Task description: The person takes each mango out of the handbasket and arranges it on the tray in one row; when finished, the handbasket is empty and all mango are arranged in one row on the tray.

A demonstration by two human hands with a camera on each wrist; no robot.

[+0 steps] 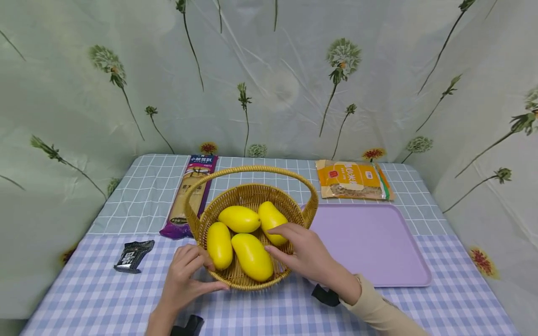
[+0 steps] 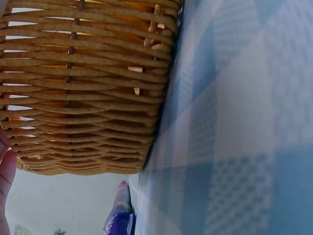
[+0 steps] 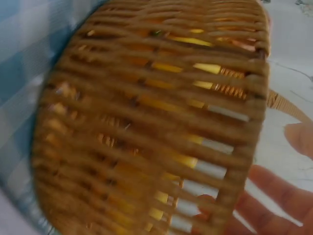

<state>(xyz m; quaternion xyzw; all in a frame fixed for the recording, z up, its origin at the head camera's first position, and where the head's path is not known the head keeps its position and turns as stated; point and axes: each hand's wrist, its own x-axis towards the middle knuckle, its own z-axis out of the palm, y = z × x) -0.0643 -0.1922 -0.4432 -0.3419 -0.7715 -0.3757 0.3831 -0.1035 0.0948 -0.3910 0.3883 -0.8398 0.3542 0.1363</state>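
Note:
A wicker basket (image 1: 252,189) with an arched handle stands mid-table, holding several yellow mangoes (image 1: 251,256). My left hand (image 1: 187,275) grips its front-left rim, fingers over the inside and thumb along the front edge. At the right side, my right hand (image 1: 308,254) reaches over the rim with thumb and fingers spread apart. Its fingertips overlap the right-hand mango (image 1: 271,219) in the head view. The right wrist view shows the woven side (image 3: 142,122) close up, with the fingers (image 3: 274,193) at the rim. Woven wall (image 2: 83,93) also fills much of the left wrist view.
Right of the basket lies a purple tray (image 1: 365,242), with an orange grain packet (image 1: 355,181) behind it. A purple-ended pasta pack (image 1: 178,219) lies partly behind the basket on the left. A small black packet (image 1: 133,256) is at the left on the checked cloth.

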